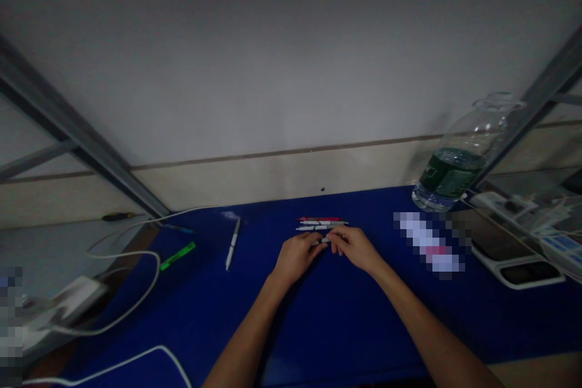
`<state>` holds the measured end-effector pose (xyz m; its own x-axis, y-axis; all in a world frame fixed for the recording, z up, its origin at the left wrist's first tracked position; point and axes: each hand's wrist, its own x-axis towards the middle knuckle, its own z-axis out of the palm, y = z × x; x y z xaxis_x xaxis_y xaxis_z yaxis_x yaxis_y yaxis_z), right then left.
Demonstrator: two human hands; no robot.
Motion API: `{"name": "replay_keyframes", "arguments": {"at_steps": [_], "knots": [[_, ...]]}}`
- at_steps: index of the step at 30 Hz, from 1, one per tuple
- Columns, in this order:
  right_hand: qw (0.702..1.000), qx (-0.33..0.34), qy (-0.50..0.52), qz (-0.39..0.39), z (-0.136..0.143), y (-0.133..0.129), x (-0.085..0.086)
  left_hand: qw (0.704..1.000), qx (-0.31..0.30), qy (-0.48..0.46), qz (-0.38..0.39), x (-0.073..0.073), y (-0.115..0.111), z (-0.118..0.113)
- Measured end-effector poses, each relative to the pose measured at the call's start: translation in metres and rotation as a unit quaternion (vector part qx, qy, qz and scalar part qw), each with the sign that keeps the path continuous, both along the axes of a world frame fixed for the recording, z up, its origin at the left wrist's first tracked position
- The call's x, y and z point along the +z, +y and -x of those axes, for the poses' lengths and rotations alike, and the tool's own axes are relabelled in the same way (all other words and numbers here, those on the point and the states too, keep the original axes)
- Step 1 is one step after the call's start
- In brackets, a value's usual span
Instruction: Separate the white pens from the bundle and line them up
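My left hand (297, 256) and my right hand (353, 247) meet over the middle of a blue table top (327, 321). Together they pinch a small white pen (324, 240) between their fingertips. Just beyond the hands lies a short row of pens (322, 223), one red and the others white. A single white pen (233, 244) lies apart to the left, and a green marker (177, 256) lies further left near the table's edge.
A large clear water bottle (459, 160) with a green label stands at the back right. White cables (136, 291) run along the left side. A power strip and flat devices (522, 254) sit at the right. A wall closes the back.
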<state>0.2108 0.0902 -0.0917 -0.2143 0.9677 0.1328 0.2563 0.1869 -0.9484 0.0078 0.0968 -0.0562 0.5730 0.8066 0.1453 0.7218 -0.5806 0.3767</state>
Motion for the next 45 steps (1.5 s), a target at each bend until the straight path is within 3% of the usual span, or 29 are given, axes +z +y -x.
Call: {"name": "replay_keyframes", "arguments": {"at_steps": [11, 19, 23, 27, 31, 34, 39, 45], "knots": [[0.998, -0.014, 0.060, -0.015, -0.013, 0.004, 0.004, 0.995, 0.084, 0.042, -0.016, 0.008, 0.004, 0.006], [0.992, -0.015, 0.120, 0.027, -0.017, 0.011, -0.008, 0.980, 0.181, 0.086, 0.001, 0.012, 0.002, 0.006], [0.985, -0.053, 0.155, 0.049, -0.020, 0.012, -0.005, 0.974, 0.216, 0.068, 0.006, 0.017, 0.003, 0.008], [0.995, -0.075, 0.072, 0.009, -0.020, 0.008, 0.000, 0.969, 0.239, 0.057, 0.000, 0.019, 0.003, 0.009], [0.987, -0.016, -0.101, -0.126, -0.013, 0.002, 0.002, 0.971, 0.235, 0.050, -0.001, 0.018, 0.004, 0.010], [0.972, 0.022, -0.137, -0.191, -0.008, -0.001, 0.004, 0.976, 0.214, 0.047, -0.001, 0.016, 0.004, 0.011], [0.966, -0.071, -0.143, -0.202, -0.005, -0.006, 0.015, 0.986, 0.151, 0.077, -0.010, 0.011, 0.003, 0.008], [0.982, -0.033, -0.112, -0.147, 0.005, -0.011, 0.020, 0.989, 0.096, 0.108, -0.039, 0.010, -0.001, 0.002]]}}
